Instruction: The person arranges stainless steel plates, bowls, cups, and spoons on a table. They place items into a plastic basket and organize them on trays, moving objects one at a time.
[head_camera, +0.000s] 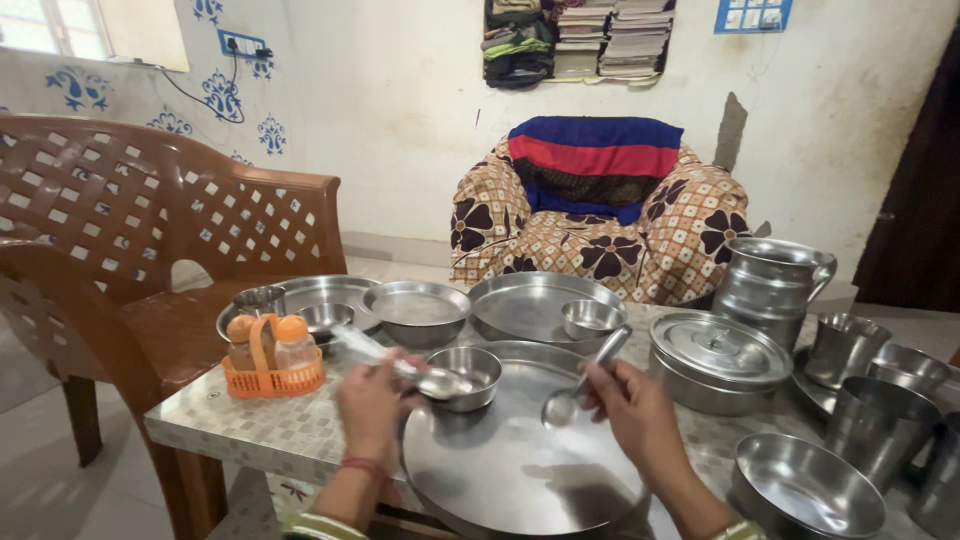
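Note:
My left hand (372, 402) grips a steel spoon (435, 381) whose bowl rests at the rim of a small steel bowl (468, 374). My right hand (630, 412) holds a second steel spoon (582, 382) upright, bowl end down, just above a large round steel plate (515, 465) in front of me. The small bowl sits on the plate's far left edge. Both spoons look slightly blurred.
An orange caddy (272, 381) with two bottles stands at the left. Behind lie more steel plates (545, 305) and bowls (417, 311), a lidded pot (718, 360), a jug (772, 285), cups (876, 428) and a bowl (806, 487) at right. A brown plastic chair (130, 260) stands left.

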